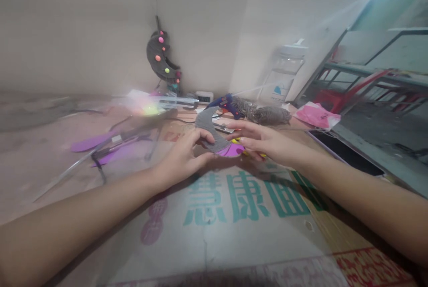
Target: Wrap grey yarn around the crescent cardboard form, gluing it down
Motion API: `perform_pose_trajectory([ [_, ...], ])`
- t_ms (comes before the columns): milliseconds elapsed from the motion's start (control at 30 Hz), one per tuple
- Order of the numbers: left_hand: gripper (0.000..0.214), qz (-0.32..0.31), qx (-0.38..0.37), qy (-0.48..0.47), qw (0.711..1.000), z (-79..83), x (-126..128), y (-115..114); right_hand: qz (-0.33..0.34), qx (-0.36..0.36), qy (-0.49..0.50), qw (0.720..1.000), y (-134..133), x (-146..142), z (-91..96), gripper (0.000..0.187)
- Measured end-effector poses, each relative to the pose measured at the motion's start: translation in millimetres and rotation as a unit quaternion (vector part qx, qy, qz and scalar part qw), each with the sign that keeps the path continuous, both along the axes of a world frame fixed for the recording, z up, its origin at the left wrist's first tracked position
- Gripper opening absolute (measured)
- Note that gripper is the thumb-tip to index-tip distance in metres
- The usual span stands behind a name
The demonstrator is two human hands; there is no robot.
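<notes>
Head view, frame centre: my left hand (187,153) pinches a grey yarn-wrapped crescent (219,143), its bare purple end pointing right toward my nearby right hand (264,142), whose grip I can't tell.

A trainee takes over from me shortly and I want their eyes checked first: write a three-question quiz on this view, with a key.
1. Multiple choice: what is the left hand holding?
A) a bundle of yarn
B) a grey crescent
C) a pink packet
2. True or false: in the image, the clear bottle stands to the right of the blue glue gun.
3. Fill in the blank: the dark crescent against the wall carries small, brightly coloured ____.

Key: 1. B. 2. True. 3. Balls.
</notes>
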State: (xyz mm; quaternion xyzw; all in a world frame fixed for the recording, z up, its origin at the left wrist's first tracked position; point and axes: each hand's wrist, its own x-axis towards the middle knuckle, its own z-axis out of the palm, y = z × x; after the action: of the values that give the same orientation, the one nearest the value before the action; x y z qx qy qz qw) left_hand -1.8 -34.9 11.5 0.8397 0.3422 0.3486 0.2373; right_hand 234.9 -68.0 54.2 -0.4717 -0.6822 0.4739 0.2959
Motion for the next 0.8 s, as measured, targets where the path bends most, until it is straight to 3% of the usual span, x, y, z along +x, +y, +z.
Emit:
perform_pose_trajectory([
  [133, 0.02, -0.008, -0.004, -0.011, 1.0, -0.5, 0, -1, 0.023, -0.049, 0.061, 0.997, 7, 10, -8.5, 0.051],
  [267, 0.02, -0.018, -0.009, -0.017, 1.0, -0.7, 1, -2, 0.057, -0.062, 0.045, 0.995, 8, 9, -10.8, 0.048],
  [500, 0.02, -0.023, -0.019, -0.024, 0.999, -2.6, 0, -1, -0.028, 0.039, -0.07, 0.996, 13, 10, -4.6, 0.03],
  [800, 0.02, -0.02, -0.036, -0.028, 0.999, -0.9, 2, -3, -0.046, 0.003, -0.102, 0.994, 17, 15, -8.0, 0.033],
])
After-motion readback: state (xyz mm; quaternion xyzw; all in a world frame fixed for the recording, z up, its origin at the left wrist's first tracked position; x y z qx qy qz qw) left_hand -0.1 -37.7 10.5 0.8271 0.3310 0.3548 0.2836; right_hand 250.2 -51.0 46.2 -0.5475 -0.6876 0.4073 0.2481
